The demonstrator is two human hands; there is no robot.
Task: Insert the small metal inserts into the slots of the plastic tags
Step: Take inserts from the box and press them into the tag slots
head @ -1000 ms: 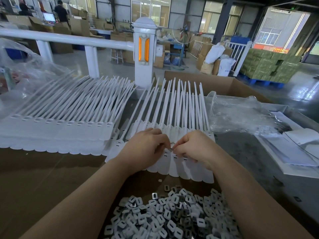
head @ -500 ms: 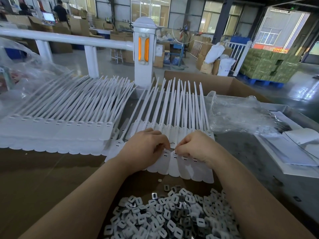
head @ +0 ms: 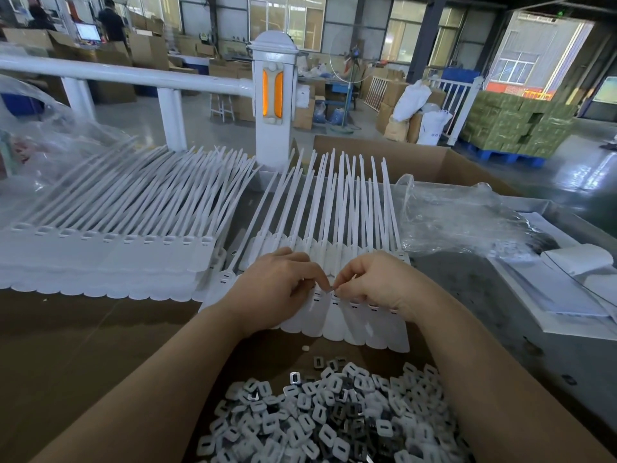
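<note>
We see both hands meeting over a fanned row of white plastic tags with long thin tails (head: 347, 315) lying on the brown cardboard-covered surface (head: 83, 345). Our left hand (head: 277, 289) rests on the tag heads, its fingers curled, thumb and forefinger brought together at the slotted end of one tag. Our right hand (head: 374, 282) faces it, its grip pinched at the fingertips on something small right beside the left fingertips; whether that is a metal insert we cannot tell, since it is too small to make out. The two sets of fingertips nearly touch above the row of slots.

Nearer to us, between the forearms, lies a loose heap of small square metal inserts, white and dark grey (head: 334, 422). To the left, a second, larger stack of the same white tags (head: 110, 255) lies just beside the worked row. On the right sits crumpled clear plastic wrap (head: 460, 222), and beyond it an open brown cardboard box (head: 417, 165).
</note>
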